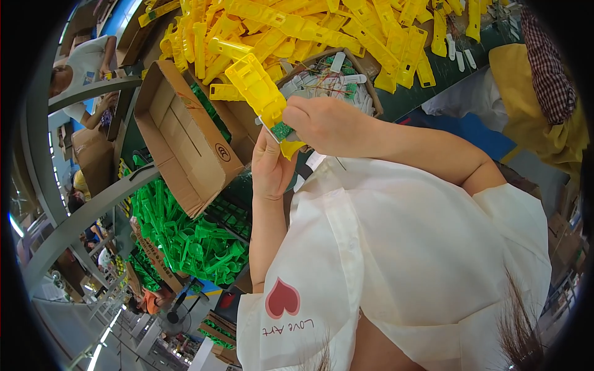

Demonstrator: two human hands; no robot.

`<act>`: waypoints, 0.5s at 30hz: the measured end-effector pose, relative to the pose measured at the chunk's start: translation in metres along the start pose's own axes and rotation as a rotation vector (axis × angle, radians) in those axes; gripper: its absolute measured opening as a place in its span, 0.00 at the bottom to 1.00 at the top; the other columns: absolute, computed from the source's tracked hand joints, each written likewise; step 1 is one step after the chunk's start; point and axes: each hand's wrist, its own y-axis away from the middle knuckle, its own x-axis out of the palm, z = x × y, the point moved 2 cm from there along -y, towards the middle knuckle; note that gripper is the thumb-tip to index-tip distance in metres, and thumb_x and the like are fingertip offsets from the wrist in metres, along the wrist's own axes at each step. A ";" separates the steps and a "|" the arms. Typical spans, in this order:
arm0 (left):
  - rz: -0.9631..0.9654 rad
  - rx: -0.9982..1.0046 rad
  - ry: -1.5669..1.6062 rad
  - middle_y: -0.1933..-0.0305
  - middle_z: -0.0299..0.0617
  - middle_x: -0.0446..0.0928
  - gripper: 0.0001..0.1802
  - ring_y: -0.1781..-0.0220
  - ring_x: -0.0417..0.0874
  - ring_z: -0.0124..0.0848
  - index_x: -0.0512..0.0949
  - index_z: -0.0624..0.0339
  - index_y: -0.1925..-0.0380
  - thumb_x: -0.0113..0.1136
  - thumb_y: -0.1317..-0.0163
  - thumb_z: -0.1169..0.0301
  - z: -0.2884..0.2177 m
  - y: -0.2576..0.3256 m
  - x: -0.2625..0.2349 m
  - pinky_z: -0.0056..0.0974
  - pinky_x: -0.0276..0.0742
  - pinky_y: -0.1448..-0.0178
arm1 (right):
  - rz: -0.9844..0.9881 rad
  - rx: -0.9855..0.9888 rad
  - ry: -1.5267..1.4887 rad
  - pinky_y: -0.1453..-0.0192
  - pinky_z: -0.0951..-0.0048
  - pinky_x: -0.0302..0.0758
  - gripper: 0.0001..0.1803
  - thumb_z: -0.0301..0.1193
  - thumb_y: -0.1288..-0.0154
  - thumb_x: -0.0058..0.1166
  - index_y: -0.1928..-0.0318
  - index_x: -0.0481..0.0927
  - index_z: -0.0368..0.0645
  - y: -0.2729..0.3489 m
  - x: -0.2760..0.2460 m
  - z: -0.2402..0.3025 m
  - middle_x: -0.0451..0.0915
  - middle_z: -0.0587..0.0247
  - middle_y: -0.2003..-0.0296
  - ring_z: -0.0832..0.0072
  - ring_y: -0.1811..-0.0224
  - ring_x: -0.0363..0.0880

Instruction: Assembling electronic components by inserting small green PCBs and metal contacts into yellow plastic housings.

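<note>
"How should one handle that shell, with the board near its end?"
"Brace the shell firmly, I'd say; touch the board lightly."
"And where is it?"
"Right of the carton: left hand clamped on its end, right hand curled against it, grip hidden."

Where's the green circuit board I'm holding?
Left of centre in the head view, the green circuit board is by the yellow plastic housing, between your left hand and right hand.
</note>
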 end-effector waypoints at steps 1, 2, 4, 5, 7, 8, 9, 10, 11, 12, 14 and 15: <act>-0.001 0.002 0.002 0.45 0.37 0.64 0.23 0.42 0.64 0.33 0.59 0.56 0.44 0.44 0.38 0.63 0.001 0.000 0.000 0.42 0.60 0.41 | -0.010 -0.040 0.019 0.75 0.70 0.69 0.10 0.23 0.54 0.50 0.71 0.63 0.38 0.001 0.000 0.001 0.66 0.58 0.74 0.64 0.75 0.71; -0.023 0.016 0.010 0.45 0.37 0.64 0.22 0.42 0.64 0.33 0.59 0.57 0.45 0.44 0.38 0.63 0.002 0.000 0.000 0.42 0.60 0.41 | -0.007 -0.041 0.019 0.75 0.70 0.69 0.10 0.23 0.54 0.50 0.71 0.63 0.38 0.001 0.000 0.002 0.66 0.58 0.74 0.64 0.75 0.71; -0.045 0.026 0.020 0.45 0.38 0.64 0.22 0.42 0.64 0.33 0.59 0.58 0.45 0.44 0.38 0.63 0.002 0.002 0.000 0.41 0.60 0.41 | 0.021 0.004 0.050 0.75 0.69 0.69 0.10 0.23 0.54 0.51 0.71 0.63 0.38 0.000 -0.001 0.004 0.65 0.57 0.74 0.64 0.75 0.71; -0.050 0.026 -0.004 0.45 0.38 0.64 0.22 0.43 0.65 0.33 0.60 0.59 0.45 0.44 0.38 0.64 -0.001 0.002 0.001 0.41 0.60 0.41 | 0.022 0.005 0.050 0.75 0.69 0.69 0.10 0.23 0.54 0.51 0.71 0.63 0.38 0.001 -0.001 0.006 0.65 0.57 0.74 0.64 0.75 0.71; -0.059 0.036 -0.027 0.45 0.39 0.65 0.22 0.43 0.65 0.33 0.60 0.61 0.46 0.43 0.38 0.64 -0.004 0.002 0.004 0.40 0.61 0.41 | 0.031 0.065 -0.022 0.75 0.69 0.70 0.11 0.23 0.54 0.51 0.70 0.64 0.37 0.000 -0.004 0.008 0.65 0.57 0.74 0.64 0.75 0.71; -0.056 0.060 -0.021 0.46 0.40 0.65 0.21 0.44 0.66 0.34 0.61 0.62 0.47 0.43 0.38 0.64 -0.005 0.002 0.006 0.40 0.61 0.41 | 0.034 0.061 -0.023 0.75 0.69 0.70 0.11 0.23 0.54 0.51 0.70 0.64 0.37 0.000 -0.006 0.011 0.65 0.57 0.74 0.64 0.75 0.71; -0.052 0.083 -0.016 0.47 0.40 0.66 0.21 0.45 0.67 0.34 0.62 0.63 0.47 0.43 0.37 0.65 -0.006 0.002 0.007 0.39 0.61 0.41 | 0.043 0.089 -0.021 0.74 0.71 0.71 0.11 0.22 0.55 0.50 0.70 0.64 0.36 -0.001 -0.008 0.013 0.66 0.56 0.74 0.64 0.74 0.72; -0.053 0.086 -0.015 0.47 0.40 0.66 0.21 0.45 0.67 0.34 0.62 0.63 0.47 0.43 0.37 0.65 -0.006 0.001 0.008 0.39 0.61 0.41 | 0.051 0.116 -0.020 0.73 0.72 0.73 0.11 0.21 0.56 0.49 0.69 0.65 0.35 -0.001 -0.009 0.014 0.67 0.55 0.74 0.64 0.74 0.73; -0.048 0.074 -0.005 0.47 0.40 0.66 0.20 0.45 0.67 0.33 0.62 0.63 0.48 0.42 0.37 0.65 -0.006 0.002 0.009 0.39 0.62 0.41 | 0.053 0.114 -0.020 0.73 0.72 0.73 0.11 0.21 0.56 0.49 0.69 0.65 0.35 -0.001 -0.009 0.013 0.67 0.55 0.74 0.64 0.74 0.73; -0.045 0.061 0.006 0.48 0.40 0.67 0.20 0.45 0.68 0.33 0.63 0.63 0.48 0.42 0.37 0.65 -0.006 0.002 0.010 0.39 0.62 0.41 | 0.037 0.097 -0.012 0.74 0.70 0.71 0.11 0.22 0.55 0.51 0.69 0.64 0.36 -0.001 -0.010 0.014 0.66 0.56 0.74 0.63 0.74 0.72; -0.051 0.062 0.002 0.48 0.40 0.67 0.20 0.45 0.67 0.33 0.63 0.63 0.48 0.42 0.37 0.65 -0.007 0.002 0.013 0.39 0.62 0.41 | 0.023 0.080 -0.004 0.75 0.69 0.70 0.12 0.23 0.53 0.52 0.69 0.64 0.37 -0.001 -0.009 0.013 0.65 0.56 0.74 0.62 0.74 0.71; -0.051 0.057 -0.002 0.48 0.40 0.67 0.20 0.45 0.67 0.33 0.63 0.62 0.48 0.42 0.37 0.65 -0.007 0.002 0.014 0.39 0.62 0.42 | 0.032 0.108 -0.010 0.75 0.69 0.70 0.12 0.23 0.54 0.52 0.69 0.64 0.37 -0.001 -0.009 0.010 0.65 0.56 0.74 0.62 0.75 0.71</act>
